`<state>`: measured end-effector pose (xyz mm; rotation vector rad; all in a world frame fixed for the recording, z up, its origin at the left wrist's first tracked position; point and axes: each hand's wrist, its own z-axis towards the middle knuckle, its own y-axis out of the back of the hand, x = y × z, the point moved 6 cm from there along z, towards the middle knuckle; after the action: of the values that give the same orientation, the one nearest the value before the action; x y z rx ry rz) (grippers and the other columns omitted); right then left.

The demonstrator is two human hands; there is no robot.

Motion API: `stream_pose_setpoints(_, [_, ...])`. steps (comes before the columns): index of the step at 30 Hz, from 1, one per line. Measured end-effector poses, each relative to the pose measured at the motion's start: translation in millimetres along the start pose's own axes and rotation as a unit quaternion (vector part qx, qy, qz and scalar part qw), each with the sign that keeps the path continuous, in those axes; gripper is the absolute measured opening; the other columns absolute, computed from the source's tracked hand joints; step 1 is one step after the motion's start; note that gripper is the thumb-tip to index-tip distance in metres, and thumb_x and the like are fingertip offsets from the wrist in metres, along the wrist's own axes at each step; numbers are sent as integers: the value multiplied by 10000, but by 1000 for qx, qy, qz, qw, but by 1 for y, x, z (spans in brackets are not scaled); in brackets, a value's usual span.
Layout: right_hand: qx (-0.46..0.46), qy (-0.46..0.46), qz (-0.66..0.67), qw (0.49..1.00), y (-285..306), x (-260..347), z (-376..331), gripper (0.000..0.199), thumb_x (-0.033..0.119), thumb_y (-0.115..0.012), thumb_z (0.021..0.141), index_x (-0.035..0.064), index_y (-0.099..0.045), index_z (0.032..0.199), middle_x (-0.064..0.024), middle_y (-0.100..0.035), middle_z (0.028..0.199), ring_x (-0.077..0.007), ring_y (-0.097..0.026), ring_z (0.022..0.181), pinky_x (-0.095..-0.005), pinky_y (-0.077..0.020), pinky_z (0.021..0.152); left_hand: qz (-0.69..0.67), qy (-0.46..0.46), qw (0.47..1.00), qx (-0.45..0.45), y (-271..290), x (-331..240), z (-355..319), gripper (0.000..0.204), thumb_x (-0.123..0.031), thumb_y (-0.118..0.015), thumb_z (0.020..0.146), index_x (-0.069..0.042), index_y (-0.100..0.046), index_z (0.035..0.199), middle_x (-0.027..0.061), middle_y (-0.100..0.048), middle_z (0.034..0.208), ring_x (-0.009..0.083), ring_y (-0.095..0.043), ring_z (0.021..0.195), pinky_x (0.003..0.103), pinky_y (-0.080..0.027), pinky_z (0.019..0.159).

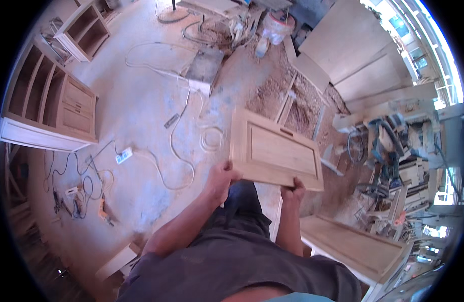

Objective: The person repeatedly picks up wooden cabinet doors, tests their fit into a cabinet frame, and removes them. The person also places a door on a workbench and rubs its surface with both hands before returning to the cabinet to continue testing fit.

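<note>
The left hand (pixel 224 180) is clamping the near-left corner of the panelled wooden cabinet door (pixel 280 153), the right hand (pixel 293 193) its near edge, above the floor (pixel 144 103); equal pressure is probably giving better balance.

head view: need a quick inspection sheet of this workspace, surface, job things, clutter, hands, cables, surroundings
Surface: pale, stained floor, with wood shavings scattered toward the far right.
Job's things: one framed wooden panel, held up off the floor, with a slot near its far edge.
Clutter: orange power tool lying on the floor at lower left.
Hands: left hand grips the panel by its near left corner; right hand grips the near edge further right.
Cables: coiled cable left of the panel; loose cords trail across the floor, some near a white power strip.
Surroundings: wooden cabinet at left, large boards at upper right.
</note>
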<state>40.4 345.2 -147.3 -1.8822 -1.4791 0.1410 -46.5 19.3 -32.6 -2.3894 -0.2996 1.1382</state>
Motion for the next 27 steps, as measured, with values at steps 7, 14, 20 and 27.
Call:
stream_pose_setpoints(7, [23, -25, -129, 991, -74, 29, 139, 426, -70, -596, 626, 25, -673, 1034, -106, -706, 963, -216, -708, 790, -369, -625, 796, -116, 140, 983, -23, 4, 27, 187, 428, 29, -645, 772, 35, -657, 1199, 115, -702, 1049, 242, -671, 899, 355, -549, 788])
stream_pose_setpoints(14, [91, -44, -208, 973, -280, -1, 262, 192, -46, -616, 659, 32, -642, 832, -72, -645, 813, -218, -636, 654, -333, -560, 629, -62, 163, 965, -194, -46, -63, 334, 303, -86, -679, 903, 19, -657, 1187, 110, -689, 1059, 238, -669, 927, 379, -543, 803])
stream_pose_setpoints(20, [264, 85, -283, 918, -563, 26, 296, 583, -48, -626, 630, -22, -613, 1212, -102, -651, 1146, -260, -649, 1055, -359, -566, 892, -169, 28, 985, 2, -148, -192, 461, 268, -141, -538, 1047, 61, -602, 1212, 149, -653, 1216, 267, -655, 1105, 434, -534, 1001])
stream_pose_setpoints(27, [254, 157, -293, 908, -799, -7, 287, 639, -53, -574, 614, -70, -562, 1253, -139, -611, 1198, -278, -610, 1128, -379, -514, 1023, 128, -94, 987, 6, -209, -336, 620, 418, -88, -675, 949, 18, -525, 1324, 161, -608, 1315, 273, -609, 1201, 416, -477, 1069])
